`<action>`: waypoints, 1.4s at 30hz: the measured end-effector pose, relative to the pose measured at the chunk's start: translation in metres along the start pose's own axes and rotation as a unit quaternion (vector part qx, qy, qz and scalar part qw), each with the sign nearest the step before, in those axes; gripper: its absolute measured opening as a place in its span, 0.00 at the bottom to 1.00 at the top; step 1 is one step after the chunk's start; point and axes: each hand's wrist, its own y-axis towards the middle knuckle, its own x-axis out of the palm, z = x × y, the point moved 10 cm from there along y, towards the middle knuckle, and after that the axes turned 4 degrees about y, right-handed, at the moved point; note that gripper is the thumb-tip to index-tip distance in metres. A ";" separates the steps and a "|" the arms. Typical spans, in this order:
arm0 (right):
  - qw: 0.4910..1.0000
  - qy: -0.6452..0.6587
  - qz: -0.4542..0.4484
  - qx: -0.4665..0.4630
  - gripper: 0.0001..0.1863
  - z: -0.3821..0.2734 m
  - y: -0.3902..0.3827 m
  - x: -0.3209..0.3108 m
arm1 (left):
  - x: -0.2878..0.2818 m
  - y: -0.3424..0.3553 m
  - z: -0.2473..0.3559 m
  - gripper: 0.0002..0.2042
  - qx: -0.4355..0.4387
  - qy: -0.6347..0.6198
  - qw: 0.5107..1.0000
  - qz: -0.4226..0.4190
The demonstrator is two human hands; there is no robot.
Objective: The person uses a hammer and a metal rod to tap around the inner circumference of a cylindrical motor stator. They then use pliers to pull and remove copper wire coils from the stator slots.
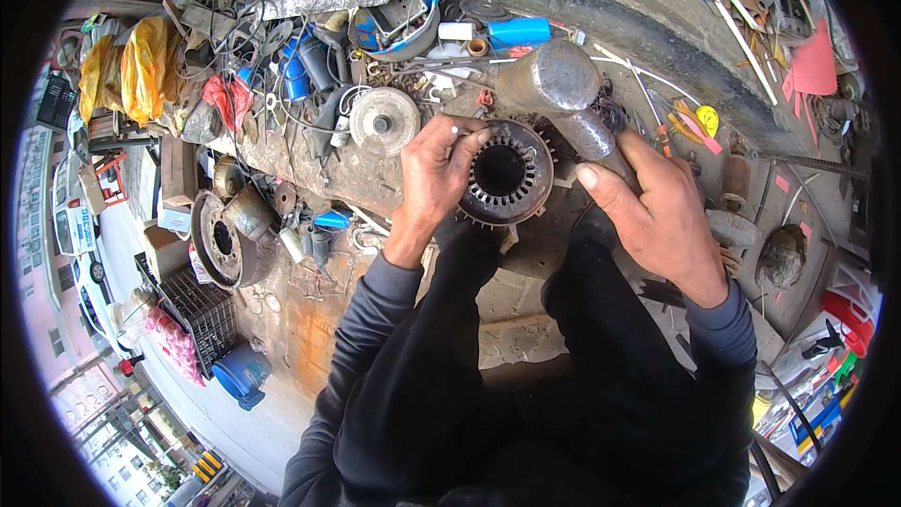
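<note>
A round, slotted motor stator (538,183) with a dark bore stands between my feet. My left hand (432,174) is at its left rim, fingers pinched around a short metal rod (457,130) whose bright end shows at the fingertips. The rod's other end is hidden. My right hand (657,216) is wrapped around the handle of a heavy hammer (554,80). Its big, worn steel head hangs in the air above the far right side of the stator, apart from it.
A grey metal disc (385,122) with a central hub lies beyond my left hand. Tools, wires and blue cylinders (296,75) clutter the ground farther left. A wheel rim (216,239) and a black crate (199,314) stand at the left. A yellow tape measure (707,119) lies at the right.
</note>
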 end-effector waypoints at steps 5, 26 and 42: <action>0.998 -0.011 0.015 -0.055 0.17 -0.027 -0.004 -0.006 | 0.015 -0.007 -0.005 0.05 0.027 0.016 0.999 -0.012; 0.999 -0.038 -0.014 -0.003 0.20 -0.001 0.009 0.012 | -0.017 -0.004 -0.002 0.02 -0.009 -0.001 0.999 0.045; 0.994 -0.006 -0.021 -0.104 0.15 -0.056 -0.004 0.006 | 0.005 -0.016 -0.008 0.05 0.090 0.033 0.994 0.054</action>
